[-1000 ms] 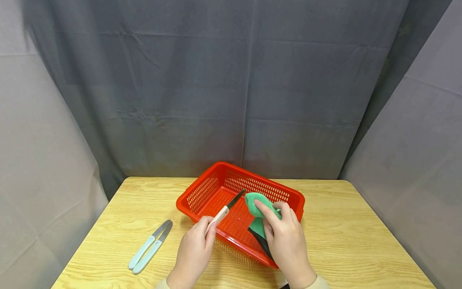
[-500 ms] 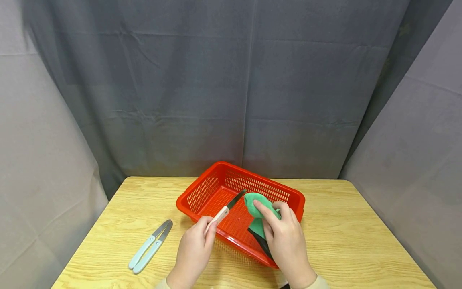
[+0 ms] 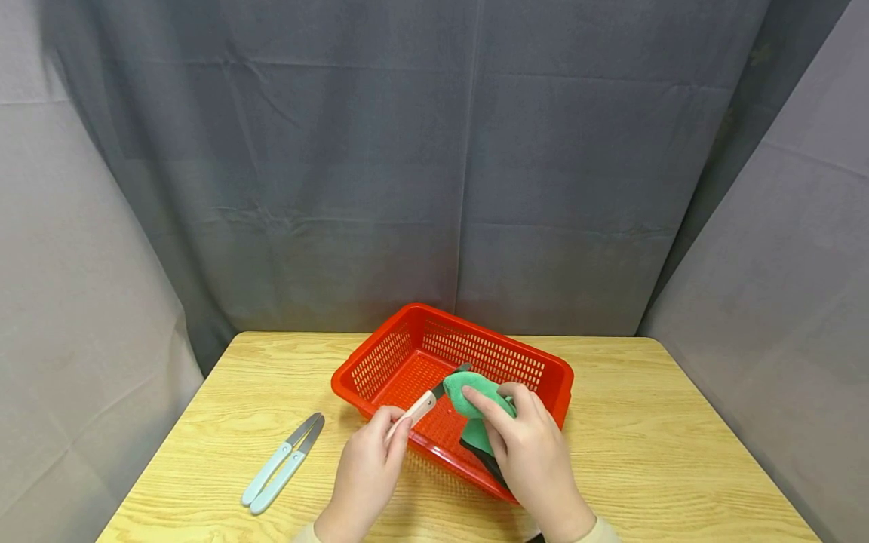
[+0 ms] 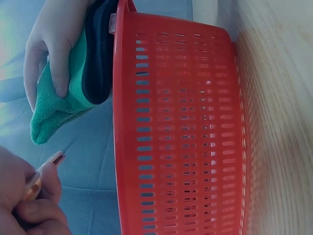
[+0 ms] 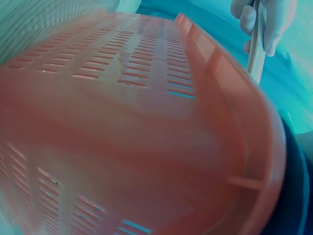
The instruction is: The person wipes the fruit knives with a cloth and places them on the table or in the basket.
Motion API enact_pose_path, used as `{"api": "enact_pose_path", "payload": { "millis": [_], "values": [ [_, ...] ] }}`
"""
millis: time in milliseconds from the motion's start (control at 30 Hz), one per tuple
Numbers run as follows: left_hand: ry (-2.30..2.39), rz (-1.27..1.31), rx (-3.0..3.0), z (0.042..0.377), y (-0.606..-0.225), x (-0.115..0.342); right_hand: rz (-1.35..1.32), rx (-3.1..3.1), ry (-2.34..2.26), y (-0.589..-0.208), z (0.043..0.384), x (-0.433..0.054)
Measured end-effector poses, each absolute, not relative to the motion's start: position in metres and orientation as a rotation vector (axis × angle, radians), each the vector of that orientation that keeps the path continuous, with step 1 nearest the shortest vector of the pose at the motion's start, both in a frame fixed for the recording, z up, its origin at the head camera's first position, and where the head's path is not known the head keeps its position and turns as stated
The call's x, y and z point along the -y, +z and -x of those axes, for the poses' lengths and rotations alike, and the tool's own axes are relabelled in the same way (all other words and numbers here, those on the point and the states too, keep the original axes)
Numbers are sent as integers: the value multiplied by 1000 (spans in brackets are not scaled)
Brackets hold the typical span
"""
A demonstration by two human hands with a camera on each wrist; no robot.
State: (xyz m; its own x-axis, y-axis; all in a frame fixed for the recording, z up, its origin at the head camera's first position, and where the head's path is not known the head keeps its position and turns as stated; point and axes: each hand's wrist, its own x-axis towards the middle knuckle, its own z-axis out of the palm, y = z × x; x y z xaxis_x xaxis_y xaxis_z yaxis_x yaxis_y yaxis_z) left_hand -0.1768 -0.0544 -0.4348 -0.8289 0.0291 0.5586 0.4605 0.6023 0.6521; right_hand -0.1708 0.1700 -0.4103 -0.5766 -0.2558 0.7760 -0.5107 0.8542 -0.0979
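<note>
My left hand grips a knife by its pale handle, the blade angled up and away over the red basket. In my right hand is a folded green cloth with a black edge. The cloth lies across the middle of the knife's blade in the head view, and the blade tip shows beyond it. From the left wrist view, the cloth hangs beside the basket's rim, just above the left hand. The right wrist view shows the knife's handle in the left hand.
The red perforated basket sits at an angle on the wooden table, below both hands. Two knives with light blue handles lie side by side at the left. Grey curtains enclose the back and sides.
My right hand has moved left and slightly down with the cloth, from beside the blade tip onto the blade. The left hand holds the knife almost still; its tip dips slightly.
</note>
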Motion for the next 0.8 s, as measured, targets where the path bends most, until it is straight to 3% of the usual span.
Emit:
{"api": "enact_pose_path", "payload": {
  "millis": [800],
  "values": [
    [-1453,455,2356,176,-434,55,-579,2236,423,-415,173,-169]
  ]
}}
